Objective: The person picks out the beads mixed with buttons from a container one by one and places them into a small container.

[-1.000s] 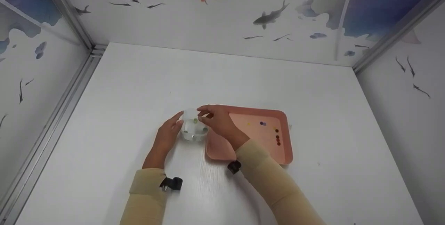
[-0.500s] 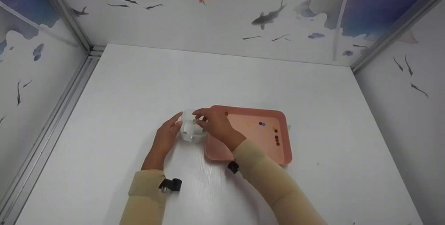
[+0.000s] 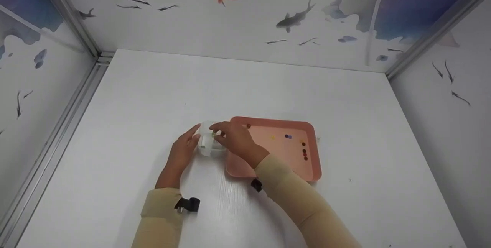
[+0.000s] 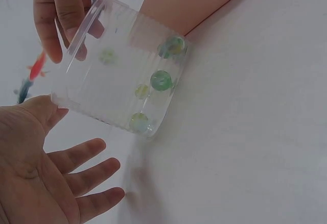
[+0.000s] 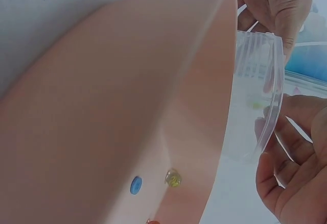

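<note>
A clear plastic container stands at the left end of a pink tray. Green and yellowish glass marbles show through its wall, mostly near the base. My left hand touches the container's left side. In the left wrist view, several of that hand's fingers are straight and spread. My right hand reaches over the rim from the right, thumb and fingertips inside the container. A yellowish-green marble lies close to these fingertips, with a gap visible between. I see nothing held in the right hand.
The pink tray holds a row of small dark and red pieces, a blue disc like a button, and a clear piece with yellow inside. Decorated panels enclose the white table at the back and sides.
My right hand has moved left and down, its fingertips going into the container. The left hand stays at the container's side. The head view has shifted slightly.
</note>
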`<state>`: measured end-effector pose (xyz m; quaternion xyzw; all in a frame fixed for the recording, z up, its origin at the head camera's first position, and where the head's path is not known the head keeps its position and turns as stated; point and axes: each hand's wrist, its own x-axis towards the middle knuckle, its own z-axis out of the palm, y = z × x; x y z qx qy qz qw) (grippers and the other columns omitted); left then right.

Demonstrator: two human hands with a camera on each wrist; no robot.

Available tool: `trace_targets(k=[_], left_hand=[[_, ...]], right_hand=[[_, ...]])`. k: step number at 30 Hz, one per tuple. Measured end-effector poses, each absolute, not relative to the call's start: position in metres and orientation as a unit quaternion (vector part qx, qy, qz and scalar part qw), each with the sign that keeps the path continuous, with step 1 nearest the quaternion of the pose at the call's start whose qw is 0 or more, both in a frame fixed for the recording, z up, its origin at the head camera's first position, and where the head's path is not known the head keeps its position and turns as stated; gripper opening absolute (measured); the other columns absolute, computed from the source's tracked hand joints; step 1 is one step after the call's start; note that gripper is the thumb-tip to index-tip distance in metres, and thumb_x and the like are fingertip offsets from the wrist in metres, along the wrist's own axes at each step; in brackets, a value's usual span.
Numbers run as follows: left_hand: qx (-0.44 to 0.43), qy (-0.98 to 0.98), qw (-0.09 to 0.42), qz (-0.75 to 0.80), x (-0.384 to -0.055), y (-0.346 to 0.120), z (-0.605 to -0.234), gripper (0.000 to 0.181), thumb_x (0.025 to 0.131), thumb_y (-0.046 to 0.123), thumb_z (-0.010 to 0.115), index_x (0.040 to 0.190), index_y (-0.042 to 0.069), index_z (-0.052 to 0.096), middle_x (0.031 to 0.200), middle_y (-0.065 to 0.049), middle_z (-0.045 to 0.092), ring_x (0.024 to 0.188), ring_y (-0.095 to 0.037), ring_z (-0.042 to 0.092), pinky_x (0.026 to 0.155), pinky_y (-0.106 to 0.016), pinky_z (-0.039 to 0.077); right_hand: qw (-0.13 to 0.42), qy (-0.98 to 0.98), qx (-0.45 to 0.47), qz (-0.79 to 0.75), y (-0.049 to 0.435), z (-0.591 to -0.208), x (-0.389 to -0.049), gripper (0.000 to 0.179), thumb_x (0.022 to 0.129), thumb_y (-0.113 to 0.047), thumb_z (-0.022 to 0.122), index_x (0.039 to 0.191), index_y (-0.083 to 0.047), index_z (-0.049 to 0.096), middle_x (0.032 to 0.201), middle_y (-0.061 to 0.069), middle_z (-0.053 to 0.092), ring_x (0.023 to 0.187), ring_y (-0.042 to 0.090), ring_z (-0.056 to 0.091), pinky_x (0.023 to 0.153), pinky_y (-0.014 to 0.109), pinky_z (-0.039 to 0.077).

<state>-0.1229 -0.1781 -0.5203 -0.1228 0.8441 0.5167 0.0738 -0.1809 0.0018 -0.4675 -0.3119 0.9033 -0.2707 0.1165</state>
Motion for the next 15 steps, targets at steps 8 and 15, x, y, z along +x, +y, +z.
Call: trace_targets(k=[8, 15], left_hand=[[-0.112, 0.845, 0.065, 0.520, -0.1206, -0.1788, -0.5198, 0.047, 0.105, 0.034, 0.041, 0.150, 0.021, 0.037, 0.153, -0.014, 0.036, 0.141, -0.036, 0.031, 0.116, -0.055, 0.024], [-0.112, 0.846, 0.068, 0.516, -0.1212, -0.1787, -0.5206, 0.047, 0.105, 0.035, 0.040, 0.150, 0.022, 0.036, 0.154, -0.013, 0.035, 0.142, -0.036, 0.028, 0.117, -0.054, 0.022]], right_hand=[[0.090, 0.901, -0.324, -0.273, 0.0054, -0.4686, -0.1798, 0.032, 0.092, -0.014, 0.067, 0.125, -0.015, 0.065, 0.115, 0.002, 0.069, 0.099, 0.017, 0.066, 0.081, 0.033, 0.056], [0.080, 0.896, -0.333, -0.283, 0.0093, -0.4690, -0.1798, 0.033, 0.092, -0.014, 0.068, 0.125, -0.015, 0.065, 0.115, 0.002, 0.069, 0.101, 0.019, 0.066, 0.080, 0.031, 0.056]])
